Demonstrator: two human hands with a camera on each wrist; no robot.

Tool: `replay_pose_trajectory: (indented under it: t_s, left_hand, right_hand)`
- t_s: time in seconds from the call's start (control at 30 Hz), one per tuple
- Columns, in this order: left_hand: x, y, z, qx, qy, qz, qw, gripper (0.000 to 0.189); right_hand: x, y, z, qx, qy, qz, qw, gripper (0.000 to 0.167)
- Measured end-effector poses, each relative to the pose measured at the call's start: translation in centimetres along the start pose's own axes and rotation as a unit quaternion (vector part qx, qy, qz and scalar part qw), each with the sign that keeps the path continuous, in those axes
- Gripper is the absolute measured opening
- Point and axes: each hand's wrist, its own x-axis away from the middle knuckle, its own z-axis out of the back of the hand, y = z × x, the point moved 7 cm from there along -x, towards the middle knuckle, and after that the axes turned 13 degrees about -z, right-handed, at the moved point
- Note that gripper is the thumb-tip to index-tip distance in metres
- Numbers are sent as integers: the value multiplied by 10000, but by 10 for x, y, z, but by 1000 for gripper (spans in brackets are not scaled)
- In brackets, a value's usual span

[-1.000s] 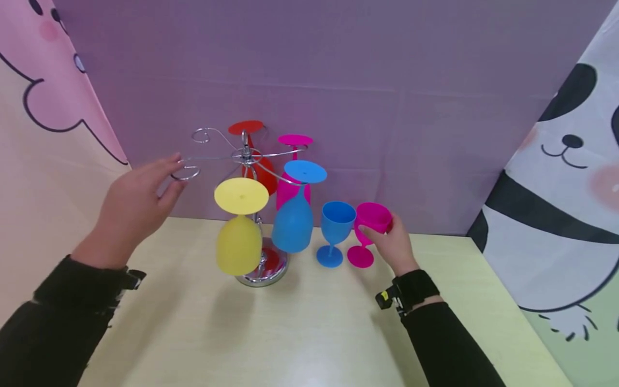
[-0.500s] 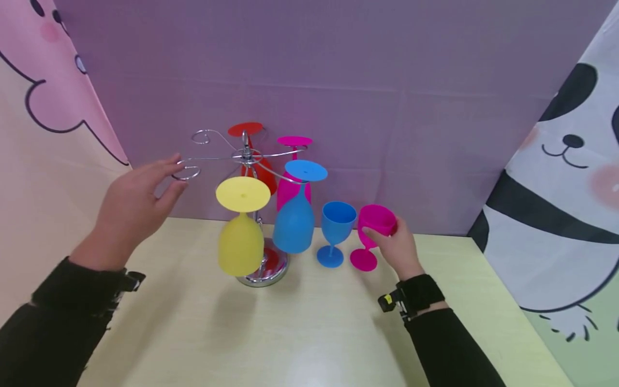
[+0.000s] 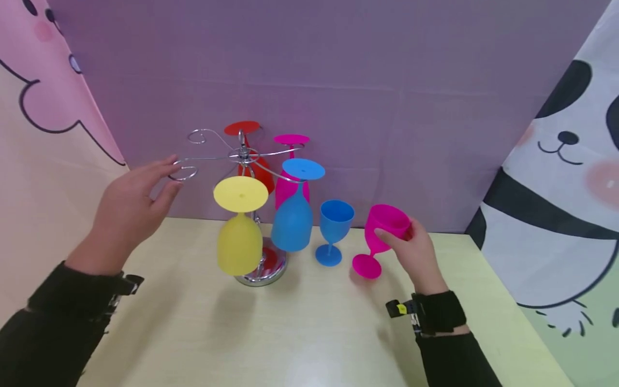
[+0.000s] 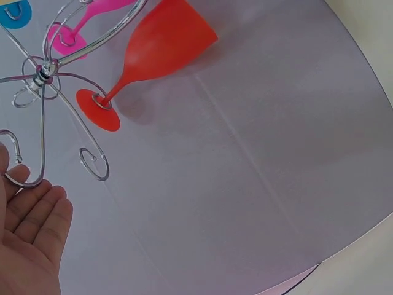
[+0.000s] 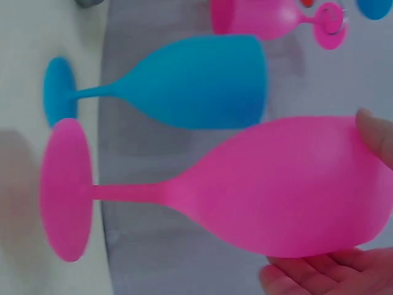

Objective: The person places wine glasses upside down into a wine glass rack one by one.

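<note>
One pink cup [image 5: 258, 190] is in the grip of the right hand [image 3: 415, 255]: thumb on one side of the bowl, fingers round the other. We see it mouth up and leaning a little, low over the table [image 3: 309, 333]; whether its foot touches down, we cannot be sure. Just left of it in the head view, a blue cup [image 3: 335, 226] stands upright on the table.

Left hand [image 3: 128, 207] pinches the looped end of one arm [image 4: 42, 135] of a chrome rack [image 3: 244, 155]; in the left wrist view we see some of its fingers stretched out past the wire.

Hung from the rack, feet up and bowls down, we log a yellow cup [image 3: 239, 244] in front, a second blue cup [image 3: 292, 226] to its right, a second pink cup [image 3: 285, 193] behind that, and a red cup [image 4: 163, 49] at the back. The rack's round base [image 3: 261, 278] sits on the table.

Sleeves [image 3: 43, 344] black, both arms. Behind, we note a purple cloth [image 3: 435, 134] with crease lines; a panda picture [image 3: 556, 215] to the right.
</note>
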Motion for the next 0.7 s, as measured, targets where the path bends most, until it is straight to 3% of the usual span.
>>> replay_pose_trajectory:
  t_s: [0.5, 0.7]
  left_hand:
    - [6, 10, 0, 244, 592, -75, 9979, 36]
    - [8, 16, 0, 191, 828, -247, 9961, 35]
  right_hand:
    - [42, -17, -9, 141, -639, 625, 9959, 85]
    - [51, -20, -10, 63, -694, 612, 9957, 85]
